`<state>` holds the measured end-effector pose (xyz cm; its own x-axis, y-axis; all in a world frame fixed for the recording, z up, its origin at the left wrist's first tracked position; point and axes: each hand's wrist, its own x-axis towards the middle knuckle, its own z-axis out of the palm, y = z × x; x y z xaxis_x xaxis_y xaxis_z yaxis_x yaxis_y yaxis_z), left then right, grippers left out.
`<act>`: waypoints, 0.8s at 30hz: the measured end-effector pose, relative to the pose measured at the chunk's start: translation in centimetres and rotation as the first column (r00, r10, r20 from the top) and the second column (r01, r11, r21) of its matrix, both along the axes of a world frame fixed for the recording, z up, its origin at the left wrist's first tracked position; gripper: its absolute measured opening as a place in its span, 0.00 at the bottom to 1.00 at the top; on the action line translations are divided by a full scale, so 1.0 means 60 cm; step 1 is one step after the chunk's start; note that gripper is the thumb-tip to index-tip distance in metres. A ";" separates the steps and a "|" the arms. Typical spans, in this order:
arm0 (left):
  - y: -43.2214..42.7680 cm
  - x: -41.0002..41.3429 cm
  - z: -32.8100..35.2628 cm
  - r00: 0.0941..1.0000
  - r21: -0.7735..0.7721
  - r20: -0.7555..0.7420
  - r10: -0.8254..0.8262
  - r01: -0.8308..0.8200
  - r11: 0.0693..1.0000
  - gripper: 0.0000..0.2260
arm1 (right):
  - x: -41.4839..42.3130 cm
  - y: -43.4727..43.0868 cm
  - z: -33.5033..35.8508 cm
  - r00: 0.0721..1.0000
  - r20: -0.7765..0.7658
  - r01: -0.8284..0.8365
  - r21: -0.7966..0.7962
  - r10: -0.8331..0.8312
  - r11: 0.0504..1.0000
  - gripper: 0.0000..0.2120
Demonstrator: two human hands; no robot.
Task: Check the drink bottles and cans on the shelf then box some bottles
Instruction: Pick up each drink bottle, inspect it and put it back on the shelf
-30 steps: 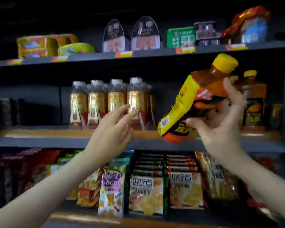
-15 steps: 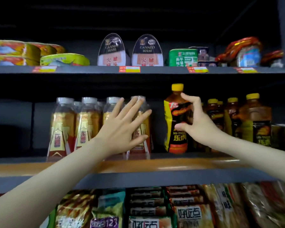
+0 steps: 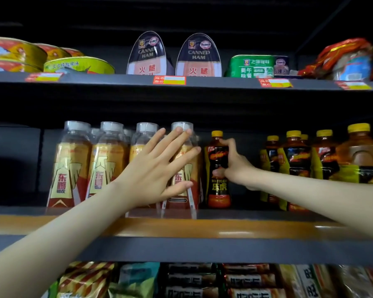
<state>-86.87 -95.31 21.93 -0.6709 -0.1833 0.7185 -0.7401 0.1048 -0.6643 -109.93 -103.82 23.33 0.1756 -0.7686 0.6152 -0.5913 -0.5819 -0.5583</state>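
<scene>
Right hand (image 3: 235, 168) grasps the upright Hi-Tiger bottle (image 3: 217, 190) mid-shelf (image 3: 202, 247), back from the front edge, while left hand (image 3: 157, 168), fingers spread, covers adjacent gold-labelled bottles (image 3: 71, 168); yellow-capped bottles (image 3: 295, 160) stand rightward, canned ham (image 3: 198, 57) above, snack packs (image 3: 138, 280) below.

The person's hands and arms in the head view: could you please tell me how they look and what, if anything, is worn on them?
The left hand and right hand are bare, with no gloves, and no rings show. The left forearm and right forearm are bare too: no sleeve comes into view, and no watch or bracelet shows at either wrist.
</scene>
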 end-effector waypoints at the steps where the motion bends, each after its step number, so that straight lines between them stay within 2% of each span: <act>1: 0.000 -0.001 -0.001 1.000 -0.006 0.004 0.008 -0.007 1.000 0.29 | 0.002 -0.007 -0.001 1.000 0.001 -0.019 0.001 0.019 1.000 0.38; 9: 0.003 -0.002 0.002 1.000 -0.021 0.003 0.005 -0.005 1.000 0.29 | 0.003 -0.048 0.006 0.988 -0.057 -0.140 0.041 0.142 0.989 0.39; 13: 0.002 -0.002 -0.001 1.000 -0.025 0.002 0.002 -0.002 1.000 0.29 | -0.014 -0.066 0.007 0.989 -0.098 -0.108 0.055 0.113 0.993 0.41; 19: 0.002 -0.005 -0.004 1.000 -0.021 -0.009 -0.023 0.022 1.000 0.29 | -0.019 -0.083 -0.009 0.940 -0.338 0.057 0.003 -0.053 0.998 0.62; 24: 0.001 -0.005 -0.003 0.999 -0.021 -0.018 -0.032 0.032 0.999 0.29 | 0.001 -0.110 -0.007 0.924 -0.375 0.091 0.019 -0.077 0.996 0.64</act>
<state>-87.16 -95.27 21.75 -0.6631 -0.1469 0.7339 -0.7484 0.1153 -0.6531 -109.85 -110.40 22.90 0.3211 -0.8107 0.4895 -0.8068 -0.5049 -0.3069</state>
